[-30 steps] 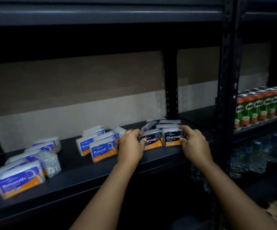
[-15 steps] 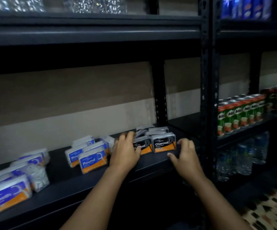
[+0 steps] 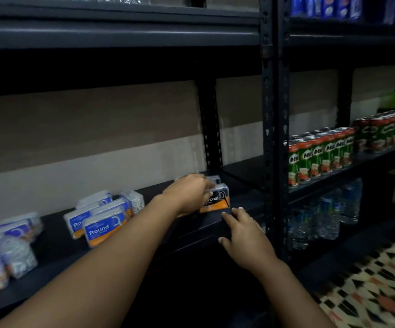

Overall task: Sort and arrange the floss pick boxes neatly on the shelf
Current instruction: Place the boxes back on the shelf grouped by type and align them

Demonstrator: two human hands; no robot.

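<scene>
Here the left hand [image 3: 189,192] is curled over the black boxes [image 3: 215,200] at the right end of the dark shelf [image 3: 56,242], the right hand [image 3: 243,235] loose and empty below the edge, so a nudge could tip one onto the patterned floor [image 3: 369,287].

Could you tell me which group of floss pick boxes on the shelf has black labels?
The Charcoal boxes under the left hand, rightmost on the shelf; the Round boxes have blue labels.

Dim room, black metal shelving [image 3: 268,95], two-tone wall [image 3: 92,138] (brown over grey), patterned floor [image 3: 378,287]
</scene>
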